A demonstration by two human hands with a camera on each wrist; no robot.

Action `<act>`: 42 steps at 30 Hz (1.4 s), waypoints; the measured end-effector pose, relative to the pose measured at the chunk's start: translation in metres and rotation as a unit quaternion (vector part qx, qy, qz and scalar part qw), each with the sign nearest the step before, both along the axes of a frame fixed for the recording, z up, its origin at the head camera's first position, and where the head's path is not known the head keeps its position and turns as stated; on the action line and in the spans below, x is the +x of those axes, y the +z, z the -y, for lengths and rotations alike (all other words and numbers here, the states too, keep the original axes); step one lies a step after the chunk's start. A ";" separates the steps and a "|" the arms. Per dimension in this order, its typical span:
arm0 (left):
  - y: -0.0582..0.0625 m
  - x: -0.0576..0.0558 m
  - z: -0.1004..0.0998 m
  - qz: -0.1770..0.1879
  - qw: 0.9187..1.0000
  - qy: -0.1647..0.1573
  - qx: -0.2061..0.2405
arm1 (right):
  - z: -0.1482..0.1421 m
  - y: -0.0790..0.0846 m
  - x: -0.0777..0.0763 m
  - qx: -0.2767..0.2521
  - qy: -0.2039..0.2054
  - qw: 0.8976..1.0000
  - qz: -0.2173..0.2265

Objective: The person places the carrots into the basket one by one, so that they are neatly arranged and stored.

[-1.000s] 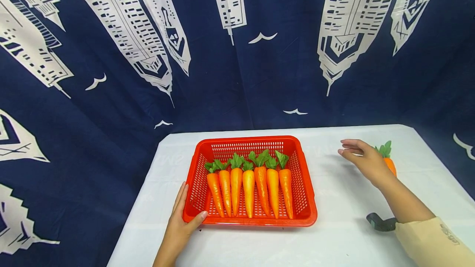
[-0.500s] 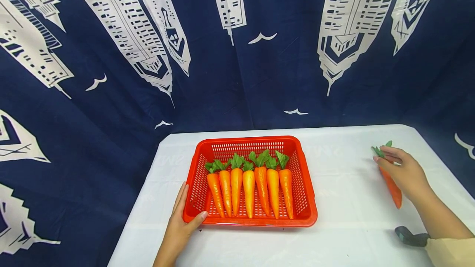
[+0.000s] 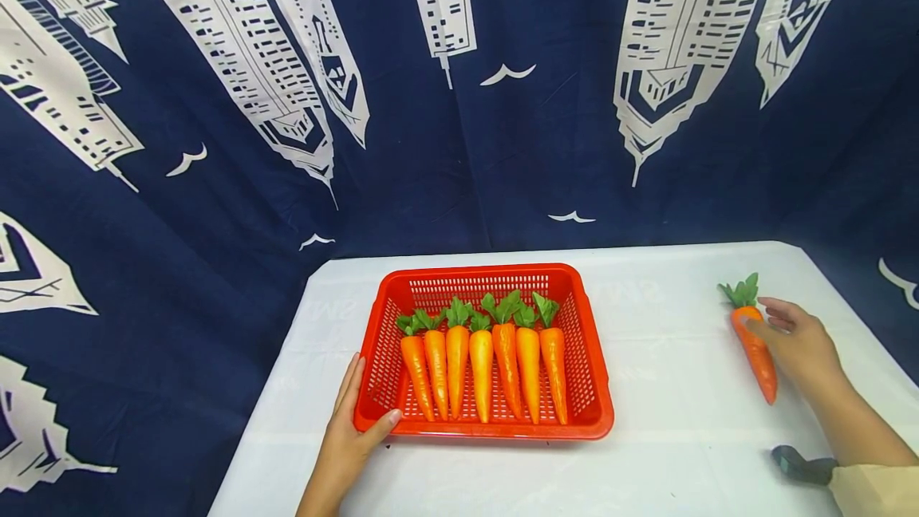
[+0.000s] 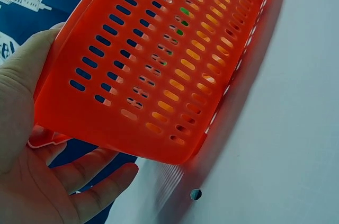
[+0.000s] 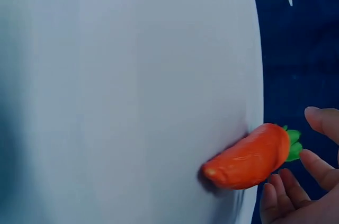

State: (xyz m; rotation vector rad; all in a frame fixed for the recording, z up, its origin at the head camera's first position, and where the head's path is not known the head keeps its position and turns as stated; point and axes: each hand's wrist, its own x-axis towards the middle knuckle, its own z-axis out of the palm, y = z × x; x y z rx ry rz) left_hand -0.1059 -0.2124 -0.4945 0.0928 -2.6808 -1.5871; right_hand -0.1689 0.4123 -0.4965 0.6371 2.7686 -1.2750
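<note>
Near the middle of the table stands a red plastic basket (image 3: pixel 601 405) with perforated walls. Several carrots (image 3: pixel 482 373) with green leafy tops lie side by side inside it. My left hand (image 3: pixel 349 433) rests at its near left corner, straight fingers along the left side and thumb over the near rim; the left wrist view shows the same basket (image 4: pixel 116 123) close up. Far to the right lies a single carrot (image 3: pixel 754 353) on the table. Just right of it is my right hand (image 3: pixel 804 345), fingers loose. In the right wrist view, fingers spread near the leaves of that carrot (image 5: pixel 249 158).
A white cloth covers the table (image 3: pixel 668 389). Behind it hangs a dark blue curtain (image 3: pixel 546 142) with white building and bird prints. A dark device (image 3: pixel 800 465) sits at the right wrist, above the table.
My right hand has moved right to the single carrot, then slipped slightly down and right, uncovering its leaves and upper end. The left hand and basket have not moved.
</note>
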 end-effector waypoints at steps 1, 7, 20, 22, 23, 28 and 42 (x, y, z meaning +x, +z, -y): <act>0.000 0.000 0.000 -0.001 1.000 0.000 0.002 | 0.000 -0.002 0.000 0.000 0.001 1.000 0.006; -0.001 0.000 0.000 -0.013 1.000 -0.003 0.011 | -0.001 -0.012 -0.002 0.007 0.008 1.000 0.018; -0.001 0.000 0.001 0.002 1.000 -0.002 0.006 | -0.003 -0.016 -0.005 0.014 0.003 0.999 0.036; -0.001 0.000 0.001 0.004 1.000 -0.001 0.005 | -0.003 -0.016 -0.006 0.013 0.001 0.999 0.038; -0.001 -0.001 0.001 0.005 1.000 -0.001 0.005 | -0.002 -0.015 -0.007 0.013 0.000 0.999 0.038; 0.000 0.000 0.001 0.002 1.000 -0.002 0.007 | 0.006 -0.006 -0.008 0.019 0.007 0.999 0.030; 0.000 0.000 0.000 -0.008 1.000 -0.004 0.010 | 0.024 0.014 -0.016 0.019 0.034 0.999 -0.003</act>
